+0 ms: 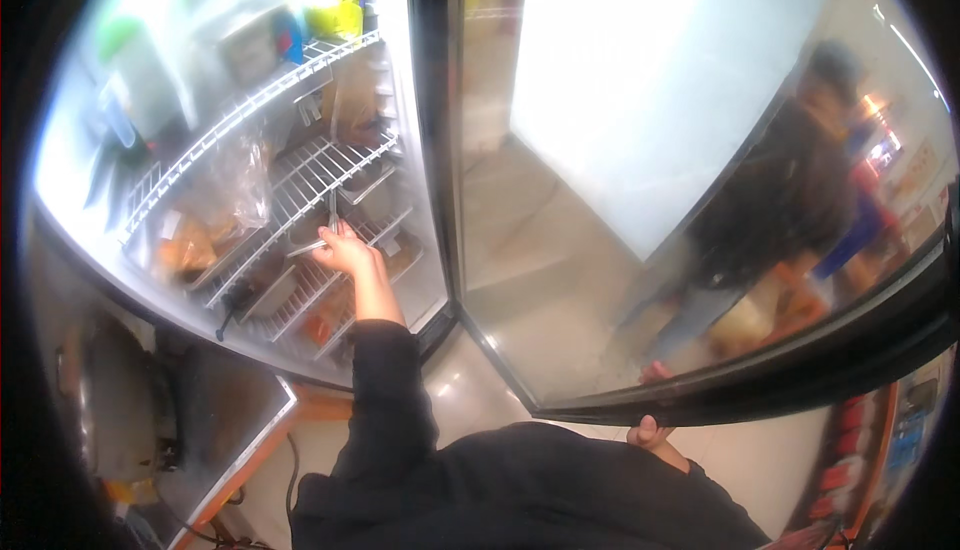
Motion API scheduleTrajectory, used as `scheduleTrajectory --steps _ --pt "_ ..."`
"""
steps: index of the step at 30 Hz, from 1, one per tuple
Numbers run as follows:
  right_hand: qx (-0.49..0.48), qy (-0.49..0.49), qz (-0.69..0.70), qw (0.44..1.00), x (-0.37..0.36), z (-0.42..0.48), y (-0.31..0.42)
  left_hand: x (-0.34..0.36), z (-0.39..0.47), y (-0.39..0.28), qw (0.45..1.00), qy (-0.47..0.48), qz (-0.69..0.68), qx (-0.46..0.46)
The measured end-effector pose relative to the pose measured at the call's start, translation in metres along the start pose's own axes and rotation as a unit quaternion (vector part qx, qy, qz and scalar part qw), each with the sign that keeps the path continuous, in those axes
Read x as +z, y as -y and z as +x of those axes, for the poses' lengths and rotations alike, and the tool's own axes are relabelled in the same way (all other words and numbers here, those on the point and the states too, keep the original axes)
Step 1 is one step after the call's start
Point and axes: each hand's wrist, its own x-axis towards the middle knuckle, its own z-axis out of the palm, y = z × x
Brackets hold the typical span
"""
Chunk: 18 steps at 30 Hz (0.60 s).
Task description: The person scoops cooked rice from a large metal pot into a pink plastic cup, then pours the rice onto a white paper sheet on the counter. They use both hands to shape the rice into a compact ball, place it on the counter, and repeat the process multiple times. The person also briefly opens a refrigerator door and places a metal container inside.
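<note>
My left hand (pixel 349 251) reaches into an upright refrigerator and grips the corner of a thin metal rim (pixel 306 249), apparently a pan, below the middle wire shelf (pixel 319 164). The pan's contents are hard to make out. A metal container (pixel 271 293) stands on the lower rack to the left of this hand, and a food-filled container (pixel 401 254) lies to its right. My right hand (pixel 649 432) holds the black-framed glass door (pixel 600 416) by its edge, thumb on the near side and fingertips behind the glass. The door stands swung out.
Clear plastic bags of food (pixel 247 182) and a brown packet (pixel 354 104) rest on the middle shelf. A yellow-green bag (pixel 337 14) is above. A blurred person (pixel 772 182) shows in the door glass. A steel-edged table (pixel 247 441) stands lower left.
</note>
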Motion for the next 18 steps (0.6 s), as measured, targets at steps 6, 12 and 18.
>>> scheduleTrajectory --steps 6,12,18 --pt "0.007 0.021 0.0 1.0 0.008 -0.008 0.011 -0.005 -0.003 -0.003 0.997 0.057 0.01 -0.048" --pt "-0.039 -0.033 0.058 0.997 0.029 -0.022 0.01 -0.048 -0.038 -0.042 0.963 0.176 0.074 -0.191" --pt "0.053 -0.081 0.013 0.995 0.046 -0.059 0.022 -0.186 -0.138 -0.113 0.791 0.404 0.286 -0.361"
